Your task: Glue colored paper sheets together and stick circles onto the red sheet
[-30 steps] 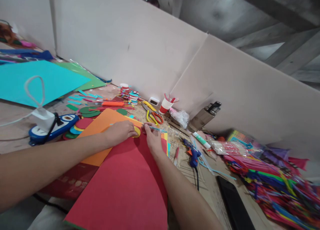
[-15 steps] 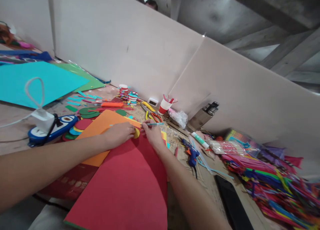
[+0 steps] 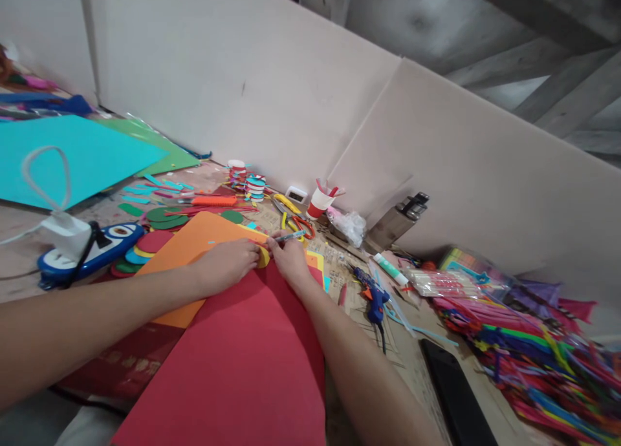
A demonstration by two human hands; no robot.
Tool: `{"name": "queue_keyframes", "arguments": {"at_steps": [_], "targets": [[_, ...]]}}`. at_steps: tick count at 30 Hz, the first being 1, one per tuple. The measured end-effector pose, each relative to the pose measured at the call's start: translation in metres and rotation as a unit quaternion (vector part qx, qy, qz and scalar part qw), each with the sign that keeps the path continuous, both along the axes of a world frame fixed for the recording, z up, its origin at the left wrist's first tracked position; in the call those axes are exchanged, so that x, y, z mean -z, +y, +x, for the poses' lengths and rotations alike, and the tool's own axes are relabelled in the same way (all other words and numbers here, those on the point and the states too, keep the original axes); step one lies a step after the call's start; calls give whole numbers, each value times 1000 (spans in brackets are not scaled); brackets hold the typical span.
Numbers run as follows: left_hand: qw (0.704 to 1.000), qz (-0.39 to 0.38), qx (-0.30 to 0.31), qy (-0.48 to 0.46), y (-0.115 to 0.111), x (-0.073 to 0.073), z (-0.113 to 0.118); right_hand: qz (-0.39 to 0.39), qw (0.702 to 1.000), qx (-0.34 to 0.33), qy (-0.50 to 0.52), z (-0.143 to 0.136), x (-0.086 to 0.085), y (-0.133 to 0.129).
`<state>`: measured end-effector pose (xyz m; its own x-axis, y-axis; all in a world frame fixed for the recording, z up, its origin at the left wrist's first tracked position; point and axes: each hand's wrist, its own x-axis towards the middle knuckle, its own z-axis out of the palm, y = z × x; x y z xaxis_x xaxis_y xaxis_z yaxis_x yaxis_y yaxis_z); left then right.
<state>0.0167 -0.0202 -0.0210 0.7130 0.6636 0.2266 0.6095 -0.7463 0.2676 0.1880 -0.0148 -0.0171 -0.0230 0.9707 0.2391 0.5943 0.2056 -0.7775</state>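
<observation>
A large red sheet [image 3: 242, 362] slants toward me over an orange sheet [image 3: 189, 239]. My left hand [image 3: 228, 263] rests at the red sheet's far end, its curled fingers holding down a small yellow disc [image 3: 263, 258]. Close beside it on the right, my right hand [image 3: 288, 255] is closed around a slim pen [image 3: 294, 235], whose pale blue end points to the right. The fingers partly cover the disc, and I cannot make out the pen's tip clearly. Yellow sheet edges [image 3: 316, 260] show past my right wrist.
Left lie coloured discs [image 3: 155, 241], a blue power strip [image 3: 114, 242] and a turquoise sheet [image 3: 72, 152]. Behind are an orange cutter [image 3: 213, 201], pliers [image 3: 287, 204] and a cup [image 3: 317, 202]. Right are a glue gun [image 3: 374, 300], a phone [image 3: 456, 394] and pipe cleaners [image 3: 524, 342].
Both hands stay at the yellow disc, and the pen's visible end now tilts upward more. The view has shifted slightly.
</observation>
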Motion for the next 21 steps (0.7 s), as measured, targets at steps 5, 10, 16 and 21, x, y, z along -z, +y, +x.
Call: {"name": "queue_keyframes", "arguments": {"at_steps": [5,10,16,21], "targets": [[999,20,-9,26,-2,1,1,5,1000,4,-11,-1,-2,-2],[999,29,2,41,-2,0,1,4,1000,3,-12,-1,0,-2],[997,29,-6,65,-5,-3,1,8,1000,6,-8,-1,2,0],[999,27,-4,40,-3,1,1,0,1000,2,-20,-1,1,-1]]}}
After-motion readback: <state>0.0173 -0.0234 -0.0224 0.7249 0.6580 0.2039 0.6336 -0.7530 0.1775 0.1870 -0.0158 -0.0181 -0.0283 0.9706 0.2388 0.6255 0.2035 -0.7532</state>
